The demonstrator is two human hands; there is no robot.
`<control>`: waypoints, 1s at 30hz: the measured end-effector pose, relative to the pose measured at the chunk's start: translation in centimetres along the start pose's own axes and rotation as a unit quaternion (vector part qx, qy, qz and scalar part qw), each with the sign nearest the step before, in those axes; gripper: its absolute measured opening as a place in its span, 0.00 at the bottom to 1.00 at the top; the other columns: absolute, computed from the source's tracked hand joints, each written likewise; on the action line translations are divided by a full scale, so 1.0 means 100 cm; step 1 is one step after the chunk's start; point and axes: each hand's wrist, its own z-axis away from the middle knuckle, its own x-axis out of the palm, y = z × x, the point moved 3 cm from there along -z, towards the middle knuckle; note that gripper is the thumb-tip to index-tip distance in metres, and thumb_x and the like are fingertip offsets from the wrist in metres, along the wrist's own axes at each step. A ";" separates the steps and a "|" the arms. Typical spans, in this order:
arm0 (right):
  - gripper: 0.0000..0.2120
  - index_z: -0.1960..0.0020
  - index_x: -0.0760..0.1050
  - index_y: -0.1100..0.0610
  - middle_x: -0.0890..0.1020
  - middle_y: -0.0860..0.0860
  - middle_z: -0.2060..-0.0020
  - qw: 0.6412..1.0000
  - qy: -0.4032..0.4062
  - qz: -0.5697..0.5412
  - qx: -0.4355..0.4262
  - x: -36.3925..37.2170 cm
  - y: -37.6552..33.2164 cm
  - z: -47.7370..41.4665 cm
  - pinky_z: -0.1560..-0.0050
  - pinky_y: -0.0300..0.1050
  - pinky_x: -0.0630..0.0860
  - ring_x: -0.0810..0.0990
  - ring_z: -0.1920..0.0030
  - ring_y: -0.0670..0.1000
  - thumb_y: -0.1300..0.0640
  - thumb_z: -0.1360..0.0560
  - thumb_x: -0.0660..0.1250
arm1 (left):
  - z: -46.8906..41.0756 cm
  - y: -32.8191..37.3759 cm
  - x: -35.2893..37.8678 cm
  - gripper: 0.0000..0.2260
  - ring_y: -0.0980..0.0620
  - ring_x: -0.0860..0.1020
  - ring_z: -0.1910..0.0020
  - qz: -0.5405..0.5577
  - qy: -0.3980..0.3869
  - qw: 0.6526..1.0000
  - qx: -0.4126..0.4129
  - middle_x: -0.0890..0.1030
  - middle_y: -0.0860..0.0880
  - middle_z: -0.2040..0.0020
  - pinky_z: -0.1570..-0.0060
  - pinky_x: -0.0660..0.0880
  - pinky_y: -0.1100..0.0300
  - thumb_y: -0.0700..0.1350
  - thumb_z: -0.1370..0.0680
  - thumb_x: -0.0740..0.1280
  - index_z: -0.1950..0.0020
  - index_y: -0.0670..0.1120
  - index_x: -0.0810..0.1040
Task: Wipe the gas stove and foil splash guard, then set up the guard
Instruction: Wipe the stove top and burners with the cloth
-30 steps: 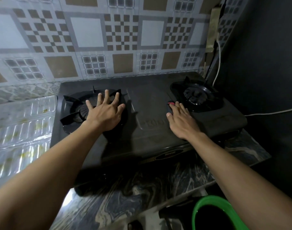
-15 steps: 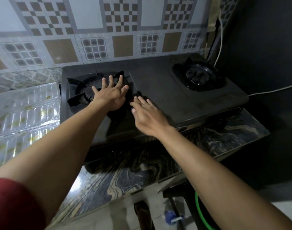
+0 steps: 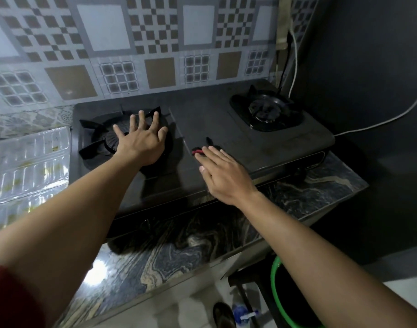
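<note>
The black two-burner gas stove (image 3: 202, 147) sits on the dark marbled stone counter (image 3: 179, 245), pushed back against the patterned tile wall (image 3: 155, 43). My left hand (image 3: 141, 140) lies flat over the left burner's black pan support (image 3: 101, 138), fingers spread wide and gripping nothing, the palm covering the right part of the ring while its prongs stick out on the left and behind my fingertips. My right hand (image 3: 223, 174) rests palm down on the stove's middle panel near the front edge, fingers straight and close together, pressing on a small red and black cloth (image 3: 198, 151) that peeks out past my fingertips; the grip is flat rather than curled, and most of the cloth is hidden beneath it. Both forearms reach in from below, the left one ending in a red sleeve (image 3: 11, 297).

The ribbed silver foil splash guard (image 3: 27, 166) lies flat on the counter just left of the stove, touching its side, with yellowish stains on its panels. The right burner (image 3: 265, 112) is uncovered. A white cable (image 3: 368, 124) runs along the dark wall behind it. Below the counter's right end a green-rimmed bucket (image 3: 277, 287) stands on the floor.
</note>
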 end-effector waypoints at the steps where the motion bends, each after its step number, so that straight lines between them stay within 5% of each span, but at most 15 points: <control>1: 0.22 0.25 0.66 0.56 0.66 0.54 0.24 1.000 0.001 0.003 0.006 -0.003 0.010 0.001 0.22 0.47 0.52 0.59 0.23 0.51 0.52 0.17 0.51 | 0.000 0.001 0.000 0.29 0.41 0.41 0.20 -0.004 0.002 1.000 0.000 0.42 0.44 0.19 0.29 0.41 0.28 0.61 0.19 0.41 0.19 0.54 0.42; 10: 0.22 0.26 0.68 0.56 0.66 0.54 0.25 0.999 0.014 0.020 0.022 -0.022 0.081 0.016 0.22 0.46 0.51 0.59 0.23 0.50 0.52 0.17 0.52 | 0.004 0.040 -0.003 0.30 0.40 0.45 0.20 -0.057 0.091 0.994 0.013 0.51 0.41 0.19 0.27 0.40 0.32 0.61 0.19 0.42 0.19 0.49 0.51; 16: 0.22 0.27 0.68 0.56 0.64 0.54 0.23 0.999 0.000 0.003 0.045 -0.038 0.128 0.022 0.22 0.48 0.49 0.55 0.22 0.50 0.49 0.17 0.51 | -0.012 0.124 0.010 0.27 0.40 0.58 0.23 -0.020 0.065 0.990 0.121 0.63 0.41 0.23 0.27 0.58 0.38 0.60 0.19 0.55 0.23 0.51 0.63; 22: 0.20 0.27 0.70 0.56 0.66 0.54 0.25 0.996 0.016 -0.009 0.084 -0.054 0.182 0.028 0.23 0.48 0.52 0.58 0.23 0.51 0.52 0.17 0.53 | -0.028 0.156 0.012 0.25 0.36 0.71 0.35 -0.017 0.032 0.994 0.107 0.75 0.41 0.34 0.37 0.71 0.41 0.61 0.20 0.55 0.27 0.50 0.69; 30: 0.24 0.23 0.63 0.57 0.60 0.53 0.22 0.988 -0.015 -0.003 0.157 -0.081 0.247 0.044 0.24 0.46 0.49 0.52 0.21 0.51 0.48 0.16 0.52 | -0.033 0.178 0.022 0.29 0.38 0.65 0.28 -0.031 -0.024 0.996 0.076 0.65 0.44 0.24 0.33 0.66 0.41 0.64 0.21 0.54 0.22 0.53 0.61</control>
